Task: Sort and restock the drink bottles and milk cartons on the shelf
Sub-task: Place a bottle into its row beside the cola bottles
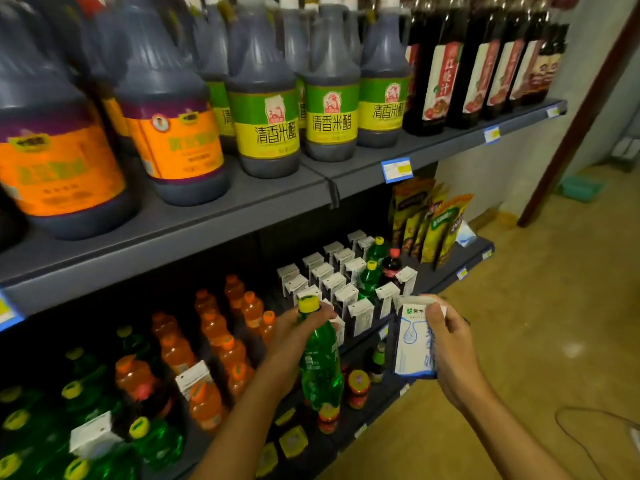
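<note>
Left hand (294,327) grips upright green soda bottle (320,362) by neck, right hand (446,344) clasps upright milk carton (414,341); carton rows (332,282) at 11 o'clock.

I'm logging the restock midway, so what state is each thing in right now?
Left hand: grips green bottle's neck.
Green bottle: capped, upright, held off the shelf.
Right hand: holds milk carton.
Milk carton: sealed, upright, in hand.
Shelved cartons: upright in rows.
Orange bottles: capped, standing on the shelf.
Stray cartons: sitting among the bottles.
</note>
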Motion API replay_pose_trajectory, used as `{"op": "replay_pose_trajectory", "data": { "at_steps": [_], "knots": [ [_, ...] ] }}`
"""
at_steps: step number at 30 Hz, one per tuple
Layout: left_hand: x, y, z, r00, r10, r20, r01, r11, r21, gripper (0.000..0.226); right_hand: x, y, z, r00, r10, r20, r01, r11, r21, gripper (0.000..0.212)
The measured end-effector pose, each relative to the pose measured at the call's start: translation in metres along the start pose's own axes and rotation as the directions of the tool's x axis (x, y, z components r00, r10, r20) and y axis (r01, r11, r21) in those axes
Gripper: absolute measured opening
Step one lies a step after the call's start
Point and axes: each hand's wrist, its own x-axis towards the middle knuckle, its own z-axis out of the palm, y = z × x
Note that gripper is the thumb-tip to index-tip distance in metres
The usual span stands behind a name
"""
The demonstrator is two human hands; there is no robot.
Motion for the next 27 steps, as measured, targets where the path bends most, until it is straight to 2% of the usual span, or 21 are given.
{"op": "replay_pose_trajectory", "data": {
  "at_steps": [2,4,8,11,14,19,23,27],
  "knots": [
    [0.024,-0.004,0.010,0.999,-0.034,-0.041,0.032,0.999,-0.039,0.030,0.030,0.004,-0.008,0.999,0.023,0.024,-0.024,1.000,0.005,0.021],
    [0.050,-0.007,0.019,0.995,-0.065,-0.074,0.059,0.995,-0.079,0.029,0.061,0.009,-0.015,0.997,0.051,0.060,-0.052,0.999,0.009,0.028],
    [0.096,-0.016,0.040,0.995,-0.048,-0.088,0.041,0.996,-0.078,0.012,0.113,0.012,-0.028,0.984,0.089,0.153,-0.095,0.995,0.027,0.033],
    [0.125,-0.022,0.057,0.994,-0.064,-0.093,0.056,0.994,-0.091,0.022,0.146,0.010,-0.039,0.978,0.097,0.184,-0.098,0.995,-0.007,0.038],
    [0.154,-0.030,0.078,0.990,-0.112,-0.081,0.105,0.991,-0.085,0.023,0.179,0.008,-0.051,0.968,0.104,0.228,-0.093,0.994,-0.060,0.030],
    [0.200,-0.056,0.107,0.976,-0.187,-0.115,0.168,0.974,-0.153,0.032,0.247,0.017,-0.069,0.921,0.085,0.379,-0.033,0.989,-0.141,0.030],
    [0.232,-0.074,0.127,0.934,-0.341,-0.104,0.284,0.887,-0.365,0.074,0.302,0.034,-0.080,0.861,0.111,0.497,-0.036,0.987,-0.158,0.030],
    [0.252,-0.087,0.147,0.918,-0.360,-0.166,0.277,0.882,-0.381,0.064,0.343,0.043,-0.083,0.793,0.157,0.589,-0.079,0.985,-0.156,0.027]
  ]
}}
